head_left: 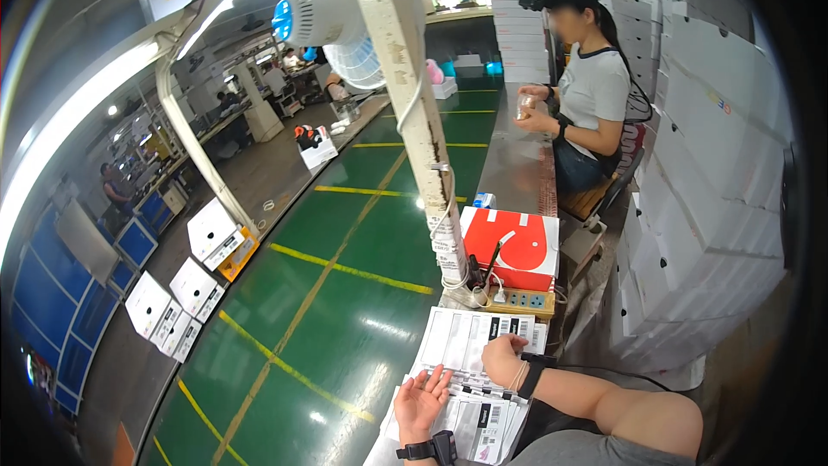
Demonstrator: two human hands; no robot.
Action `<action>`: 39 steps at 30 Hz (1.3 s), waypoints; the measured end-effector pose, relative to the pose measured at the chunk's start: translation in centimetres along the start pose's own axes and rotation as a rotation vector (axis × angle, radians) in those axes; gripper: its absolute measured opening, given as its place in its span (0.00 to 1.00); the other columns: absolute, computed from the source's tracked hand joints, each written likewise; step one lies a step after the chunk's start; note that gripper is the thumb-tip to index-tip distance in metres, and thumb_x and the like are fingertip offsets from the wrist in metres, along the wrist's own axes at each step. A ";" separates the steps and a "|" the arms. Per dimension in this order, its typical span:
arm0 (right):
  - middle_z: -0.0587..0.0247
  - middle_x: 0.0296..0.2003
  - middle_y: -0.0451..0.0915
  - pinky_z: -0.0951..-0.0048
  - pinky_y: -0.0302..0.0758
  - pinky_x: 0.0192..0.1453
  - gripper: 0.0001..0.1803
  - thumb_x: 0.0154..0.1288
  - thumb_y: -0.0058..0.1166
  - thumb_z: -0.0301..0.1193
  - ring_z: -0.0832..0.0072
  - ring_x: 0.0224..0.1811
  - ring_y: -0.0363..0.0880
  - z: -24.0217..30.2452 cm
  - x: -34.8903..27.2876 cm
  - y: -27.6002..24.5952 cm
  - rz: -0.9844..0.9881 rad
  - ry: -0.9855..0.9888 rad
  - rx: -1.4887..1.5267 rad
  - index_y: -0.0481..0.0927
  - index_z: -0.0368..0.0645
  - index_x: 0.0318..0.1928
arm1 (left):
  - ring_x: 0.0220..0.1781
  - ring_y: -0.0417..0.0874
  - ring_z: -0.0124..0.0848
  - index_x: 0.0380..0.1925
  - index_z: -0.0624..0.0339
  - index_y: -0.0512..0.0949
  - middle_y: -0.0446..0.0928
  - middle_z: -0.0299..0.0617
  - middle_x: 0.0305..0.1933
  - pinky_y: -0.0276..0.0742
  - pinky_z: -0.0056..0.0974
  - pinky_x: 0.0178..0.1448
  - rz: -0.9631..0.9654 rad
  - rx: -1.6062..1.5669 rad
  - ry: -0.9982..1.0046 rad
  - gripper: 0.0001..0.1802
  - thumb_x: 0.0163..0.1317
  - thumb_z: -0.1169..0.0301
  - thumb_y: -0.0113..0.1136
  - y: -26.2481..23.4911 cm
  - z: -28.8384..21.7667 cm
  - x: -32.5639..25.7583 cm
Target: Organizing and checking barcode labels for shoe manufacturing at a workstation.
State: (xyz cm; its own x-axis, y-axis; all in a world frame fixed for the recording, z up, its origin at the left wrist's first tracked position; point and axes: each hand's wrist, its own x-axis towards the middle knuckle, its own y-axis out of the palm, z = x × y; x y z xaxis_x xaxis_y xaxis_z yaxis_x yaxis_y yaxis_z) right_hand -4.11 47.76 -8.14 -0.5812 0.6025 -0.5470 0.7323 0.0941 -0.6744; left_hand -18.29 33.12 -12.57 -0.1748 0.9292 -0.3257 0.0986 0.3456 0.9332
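Observation:
My left hand (420, 401) is open, palm up with the fingers spread, beside a pile of flat white printed sheets (466, 421) with black labels and barcodes. Just above that pile, my right hand (503, 361) has its fingers curled together at the lower part of another stack of white sheets (451, 334). What those fingers hold, if anything, is hidden. Both hands wear dark wristbands. The two stacks overlap, and their sheets lie fanned and uneven.
A red and white box (513, 246) stands behind a power strip (520, 300) and a pale post (414, 103). The green conveyor belt (345, 311) runs at the left. White cartons (707, 190) are piled at the right. Farther back sits a co-worker (595, 91) holding a small clear object.

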 end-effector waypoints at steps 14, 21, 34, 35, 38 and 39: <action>0.38 0.32 0.82 0.43 0.77 0.29 0.18 0.54 0.51 0.33 0.48 0.31 0.82 0.1 0.1 -0.2 0.027 0.013 -0.006 0.82 0.30 0.39 | 0.63 0.68 0.56 0.40 0.64 0.77 0.70 0.60 0.58 0.71 0.50 0.54 -0.022 0.031 0.001 0.17 0.60 0.62 0.52 -0.1 0.0 0.2; 0.49 0.29 0.83 0.53 0.78 0.31 0.17 0.51 0.57 0.39 0.55 0.30 0.83 -4.5 -2.9 -1.2 -0.226 -0.181 0.448 0.84 0.38 0.36 | 0.63 0.69 0.55 0.41 0.65 0.77 0.70 0.59 0.59 0.70 0.51 0.56 0.037 0.010 -0.025 0.17 0.60 0.62 0.52 -0.6 0.0 0.2; 0.53 0.38 0.79 0.64 0.74 0.54 0.18 0.73 0.38 0.39 0.64 0.41 0.79 4.2 1.4 -4.0 0.721 -1.503 2.688 0.72 0.36 0.47 | 0.58 0.73 0.42 0.43 0.64 0.75 0.73 0.51 0.56 0.67 0.46 0.64 -0.066 0.146 0.186 0.16 0.65 0.64 0.45 0.6 0.7 0.3; 0.53 0.38 0.79 0.64 0.74 0.54 0.18 0.73 0.38 0.39 0.64 0.41 0.79 5.5 3.1 -3.1 0.726 -1.504 2.684 0.72 0.36 0.47 | 0.50 0.77 0.32 0.36 0.45 0.76 0.79 0.32 0.42 0.69 0.43 0.61 0.100 0.044 0.084 0.11 0.67 0.63 0.42 -0.3 0.4 0.4; 0.52 0.41 0.78 0.62 0.74 0.54 0.18 0.74 0.37 0.38 0.63 0.43 0.78 7.7 5.7 -2.2 0.911 -1.237 2.969 0.71 0.35 0.50 | 0.50 0.78 0.32 0.33 0.45 0.76 0.79 0.32 0.42 0.68 0.44 0.63 -0.095 -0.017 0.141 0.13 0.68 0.60 0.41 1.0 0.5 0.3; 0.52 0.43 0.77 0.61 0.74 0.54 0.18 0.74 0.36 0.37 0.63 0.45 0.77 7.9 5.3 -2.8 0.944 -1.306 2.883 0.71 0.35 0.51 | 0.53 0.77 0.32 0.34 0.45 0.76 0.79 0.32 0.43 0.66 0.45 0.66 0.348 -0.329 0.010 0.15 0.69 0.57 0.40 -5.7 -0.4 2.0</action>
State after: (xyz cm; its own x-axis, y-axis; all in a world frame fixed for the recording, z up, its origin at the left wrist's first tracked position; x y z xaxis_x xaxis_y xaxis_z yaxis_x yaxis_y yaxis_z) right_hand -12.05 44.43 -13.10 -0.9955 -0.0943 -0.0091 0.0062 -0.1604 0.9870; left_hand -19.62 32.91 -18.49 -0.1962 0.9804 0.0151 -0.1621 -0.0476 0.9856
